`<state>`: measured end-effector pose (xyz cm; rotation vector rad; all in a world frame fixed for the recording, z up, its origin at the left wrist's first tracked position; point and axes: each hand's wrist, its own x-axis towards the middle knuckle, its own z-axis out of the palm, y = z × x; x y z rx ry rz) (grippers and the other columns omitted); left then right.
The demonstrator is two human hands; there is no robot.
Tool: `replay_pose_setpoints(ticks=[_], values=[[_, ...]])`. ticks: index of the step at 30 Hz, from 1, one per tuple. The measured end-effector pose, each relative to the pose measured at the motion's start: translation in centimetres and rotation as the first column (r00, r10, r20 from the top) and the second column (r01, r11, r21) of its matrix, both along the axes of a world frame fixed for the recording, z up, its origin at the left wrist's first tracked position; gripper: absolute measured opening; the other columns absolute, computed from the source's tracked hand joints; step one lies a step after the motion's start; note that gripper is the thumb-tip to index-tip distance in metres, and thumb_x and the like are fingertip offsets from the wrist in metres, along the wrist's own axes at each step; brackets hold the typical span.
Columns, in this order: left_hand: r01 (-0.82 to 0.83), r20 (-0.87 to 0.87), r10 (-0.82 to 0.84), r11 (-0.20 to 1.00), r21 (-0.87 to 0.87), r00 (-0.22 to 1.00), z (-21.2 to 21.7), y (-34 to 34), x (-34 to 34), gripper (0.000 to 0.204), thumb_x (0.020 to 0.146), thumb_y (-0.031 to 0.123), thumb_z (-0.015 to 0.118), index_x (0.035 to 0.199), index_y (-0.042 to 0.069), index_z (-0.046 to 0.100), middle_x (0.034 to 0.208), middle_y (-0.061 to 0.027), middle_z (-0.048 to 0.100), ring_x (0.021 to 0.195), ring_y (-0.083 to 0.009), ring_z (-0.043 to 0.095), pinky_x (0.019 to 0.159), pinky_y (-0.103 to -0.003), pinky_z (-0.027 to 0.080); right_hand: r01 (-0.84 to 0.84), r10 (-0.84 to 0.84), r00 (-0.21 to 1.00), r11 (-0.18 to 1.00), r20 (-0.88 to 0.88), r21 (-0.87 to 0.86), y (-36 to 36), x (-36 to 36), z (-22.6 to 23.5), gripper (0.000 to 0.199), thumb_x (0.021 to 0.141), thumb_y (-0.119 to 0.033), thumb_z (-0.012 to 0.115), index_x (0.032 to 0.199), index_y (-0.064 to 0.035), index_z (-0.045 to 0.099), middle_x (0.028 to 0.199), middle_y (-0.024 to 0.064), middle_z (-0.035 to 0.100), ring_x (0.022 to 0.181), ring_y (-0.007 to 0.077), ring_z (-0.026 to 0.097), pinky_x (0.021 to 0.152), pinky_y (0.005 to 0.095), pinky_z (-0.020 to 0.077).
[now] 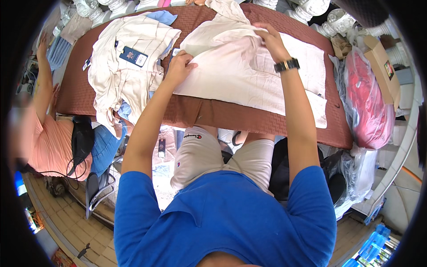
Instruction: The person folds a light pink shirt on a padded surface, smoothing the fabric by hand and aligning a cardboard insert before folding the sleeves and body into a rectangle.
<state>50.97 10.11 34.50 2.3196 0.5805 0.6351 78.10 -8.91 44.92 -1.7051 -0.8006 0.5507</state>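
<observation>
A cream shirt (231, 80) lies spread over the brown-covered table in front of me, its upper part bunched and creased toward the far edge. My left hand (179, 68) is at the shirt's left edge, fingers curled on the cloth with the thumb pointing right. Higher up and to the right, my right hand (272, 43) has its fingers on a raised fold of the same shirt; a black watch (287, 65) is on that wrist. Left of my left hand sits a heap of cream garments (129, 75), with a dark blue tag (133, 56) on top.
The table (73, 93) has a brown cloth. Red goods in clear plastic (367, 98) and a cardboard box (383, 71) stand at the right. Another person (58, 138) sits at the left. White balusters (307, 10) line the far side. Pale garments (164, 147) hang or lie below the table's front edge.
</observation>
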Motion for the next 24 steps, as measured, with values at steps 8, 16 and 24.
replay_pose_setpoints(ticks=[8,16,24], values=[[0.021,0.088,-0.02,1.0,-0.009,0.996,-0.7,-0.4,0.4,0.023,0.074,0.006,0.08,0.092,-0.004,0.068,0.092,-0.0118,0.063,0.079,-0.0291,0.064,0.073,-0.038,0.049,0.256,-0.123,0.712,0.962,0.691,-0.091,-4.6,1.2,-6.6,0.036,0.085,-0.015,0.061,0.119,-0.0044,0.061,0.111,0.0267,0.062,0.105,0.0449,0.059,0.094,0.053,0.0447],[0.015,0.063,-0.016,1.0,0.024,0.998,-0.5,-0.4,0.7,0.023,0.074,0.006,0.081,0.091,-0.003,0.068,0.094,-0.0122,0.063,0.083,-0.0306,0.064,0.075,-0.039,0.05,0.22,0.024,0.617,0.954,0.787,-0.202,2.1,-0.2,-8.2,0.039,0.085,-0.024,0.069,0.119,-0.0069,0.066,0.113,0.0225,0.064,0.106,0.0425,0.06,0.098,0.0502,0.0463],[-0.008,0.036,0.008,1.0,-0.008,0.999,0.5,-0.8,0.8,0.025,0.072,0.007,0.082,0.09,-0.003,0.068,0.092,-0.0122,0.062,0.081,-0.0305,0.063,0.074,-0.039,0.049,0.277,-0.227,0.646,0.959,0.728,0.054,1.2,2.4,-2.4,0.026,0.081,-0.027,0.077,0.091,-0.0045,0.072,0.099,0.0205,0.067,0.096,0.038,0.062,0.084,0.0473,0.0495]])
